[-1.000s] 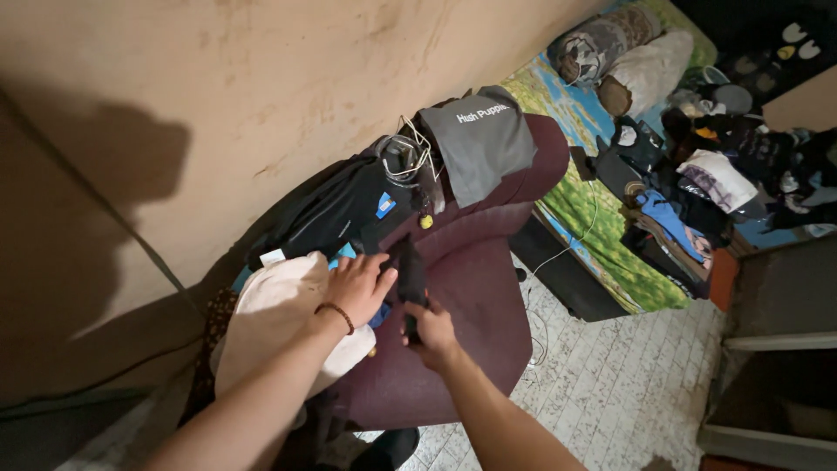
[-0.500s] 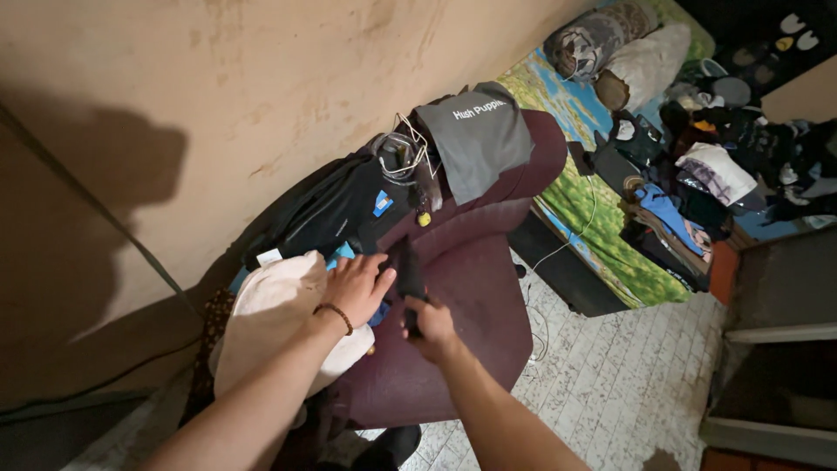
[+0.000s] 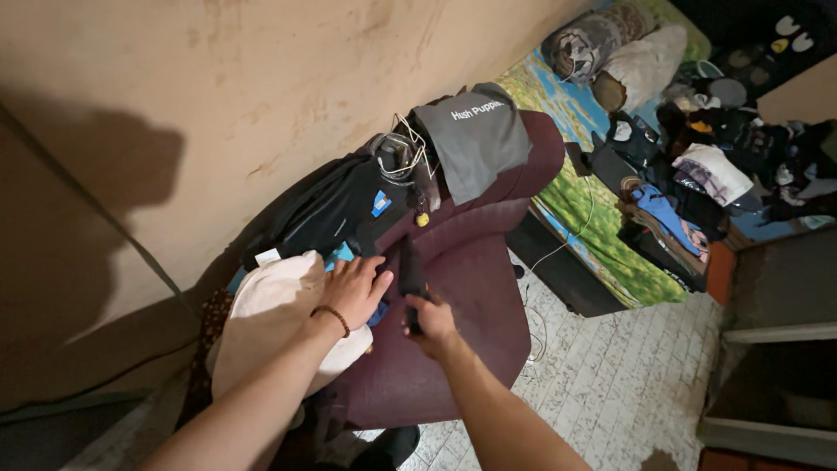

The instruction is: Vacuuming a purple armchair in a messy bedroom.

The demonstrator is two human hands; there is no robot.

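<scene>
Two hands: right hand (image 3: 430, 321) grips one dark object (image 3: 411, 272); left hand (image 3: 356, 290) on cloth pile (image 3: 275, 310).

Lower end of the dark object (image 3: 411, 272) inside the right hand (image 3: 430, 321); its kind unclear.

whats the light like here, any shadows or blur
Head view: dim warm light; a big soft shadow falls on the wall; the dark thing in the right hand loses detail against the maroon chair; edges bend, wide-lens.
</scene>
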